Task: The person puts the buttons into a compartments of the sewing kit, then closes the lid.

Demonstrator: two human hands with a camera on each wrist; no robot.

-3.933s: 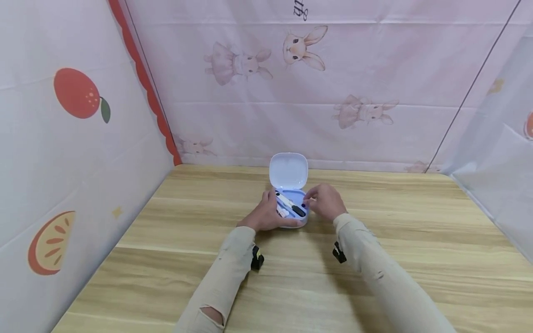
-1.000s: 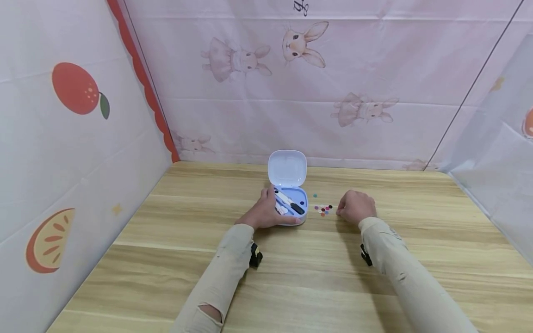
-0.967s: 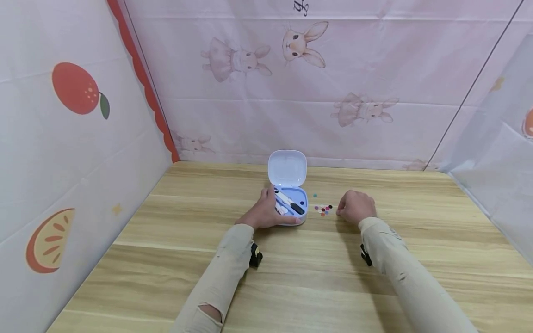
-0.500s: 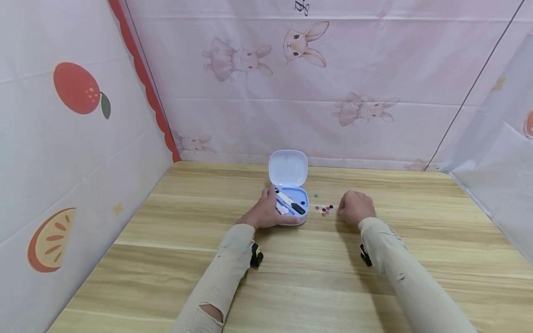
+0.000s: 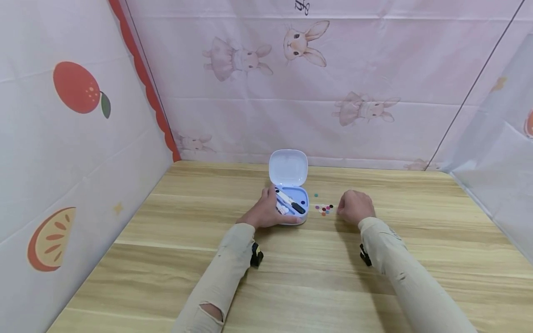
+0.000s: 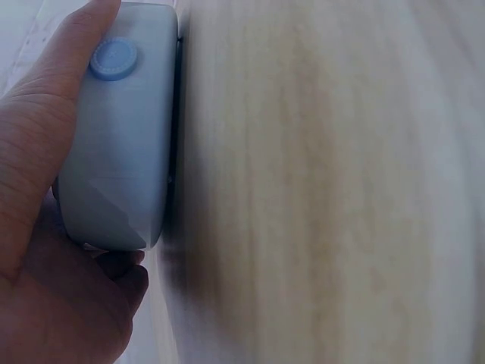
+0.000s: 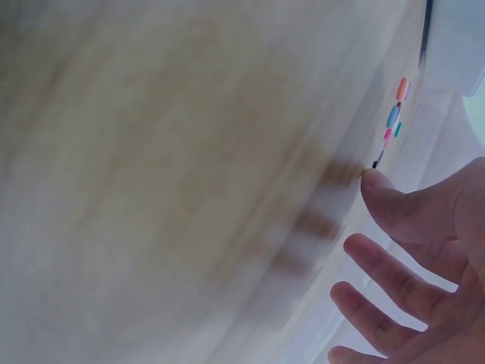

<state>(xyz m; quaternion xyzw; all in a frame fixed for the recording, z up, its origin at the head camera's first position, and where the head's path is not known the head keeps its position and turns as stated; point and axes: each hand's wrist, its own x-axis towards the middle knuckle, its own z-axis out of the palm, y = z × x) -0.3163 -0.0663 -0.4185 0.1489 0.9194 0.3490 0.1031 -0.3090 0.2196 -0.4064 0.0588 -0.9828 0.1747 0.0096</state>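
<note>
In the head view, a small white box (image 5: 288,167) with a blue inside stands with its lid raised. My left hand (image 5: 264,212) grips it from the left and front, thumb along the front wall. In the left wrist view, the box's side (image 6: 121,152) bears a round blue catch (image 6: 114,58). A white-and-black tool (image 5: 291,202) and a dark button (image 5: 302,202) lie inside. Several small coloured buttons (image 5: 324,214) lie right of the box. My right hand (image 5: 356,206) rests beside them, thumb tip (image 7: 374,180) close to the black button (image 5: 331,206), other fingers loosely spread.
A teal button (image 5: 316,195) lies apart, behind the other buttons. The wooden table (image 5: 291,282) ends at a pink rabbit-print backdrop (image 5: 266,120), with a white fruit-print sheet (image 5: 83,162) on the left.
Since the oldest frame, my right hand has moved right from the box's edge, and the buttons on the table now show. In the last second both hands stay almost still.
</note>
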